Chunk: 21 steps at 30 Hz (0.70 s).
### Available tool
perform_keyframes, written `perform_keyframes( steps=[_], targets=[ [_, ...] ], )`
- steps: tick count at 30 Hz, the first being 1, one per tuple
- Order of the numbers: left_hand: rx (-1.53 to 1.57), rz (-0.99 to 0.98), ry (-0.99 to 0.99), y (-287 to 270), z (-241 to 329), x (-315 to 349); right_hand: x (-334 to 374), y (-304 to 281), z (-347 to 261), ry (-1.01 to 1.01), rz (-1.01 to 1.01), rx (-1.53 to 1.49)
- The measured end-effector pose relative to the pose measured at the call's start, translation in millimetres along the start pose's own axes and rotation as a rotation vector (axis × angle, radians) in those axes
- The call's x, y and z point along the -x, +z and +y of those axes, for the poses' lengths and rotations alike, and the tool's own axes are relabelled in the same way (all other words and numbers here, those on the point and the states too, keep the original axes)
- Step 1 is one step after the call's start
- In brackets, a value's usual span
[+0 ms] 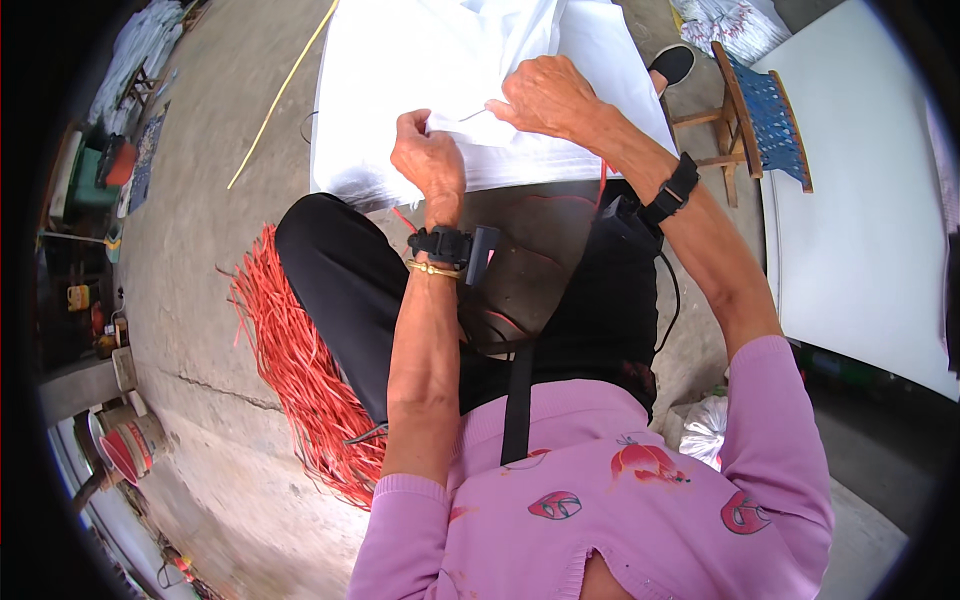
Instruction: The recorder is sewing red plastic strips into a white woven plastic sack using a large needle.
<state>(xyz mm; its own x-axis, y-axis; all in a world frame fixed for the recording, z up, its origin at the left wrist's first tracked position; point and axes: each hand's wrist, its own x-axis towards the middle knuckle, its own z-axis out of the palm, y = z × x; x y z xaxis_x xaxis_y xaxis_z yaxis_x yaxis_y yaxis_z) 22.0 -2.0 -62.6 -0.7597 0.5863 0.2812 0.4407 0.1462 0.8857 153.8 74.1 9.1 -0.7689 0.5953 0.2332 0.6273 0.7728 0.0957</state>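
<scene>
White sheet material (400,60), perhaps woven sacking, is spread in front of my knees and bunched at the far middle. My left hand (428,155) is closed, pinching a fold of it near the closer edge. Just to the right, a thin dark metal needle (472,115) sticks out from the closed fingers of my right hand (548,98), its tip slanting toward the left hand. A red strand (603,170) hangs below my right wrist, and a short bit of red strand (403,220) shows beside the left wrist. The fingertips are partly hidden.
A thick bundle of red plastic strands (300,380) lies on the floor beside my left leg. One yellow strip (283,95) rests on the concrete. To the right stand a wooden stool with blue webbing (768,115) and a large white panel (850,200). Another person's dark shoe (675,66) shows behind.
</scene>
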Motion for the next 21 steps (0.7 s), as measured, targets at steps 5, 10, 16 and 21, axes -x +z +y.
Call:
perform_keyframes(
  steps=[5,10,16,21],
  targets=[
    [0.167,-0.130,0.246,0,51,9,4,13,7,0.093,0.109,-0.231],
    [0.641,-0.465,0.037,-11,34,-5,-3,-15,-7,0.222,-0.016,-0.379],
    [0.414,-0.387,-0.104,-15,23,30,-16,-12,6,0.294,0.003,-0.392],
    [0.462,-0.264,-0.027,6,26,21,-19,-12,11,0.298,0.007,-0.464]
  ],
)
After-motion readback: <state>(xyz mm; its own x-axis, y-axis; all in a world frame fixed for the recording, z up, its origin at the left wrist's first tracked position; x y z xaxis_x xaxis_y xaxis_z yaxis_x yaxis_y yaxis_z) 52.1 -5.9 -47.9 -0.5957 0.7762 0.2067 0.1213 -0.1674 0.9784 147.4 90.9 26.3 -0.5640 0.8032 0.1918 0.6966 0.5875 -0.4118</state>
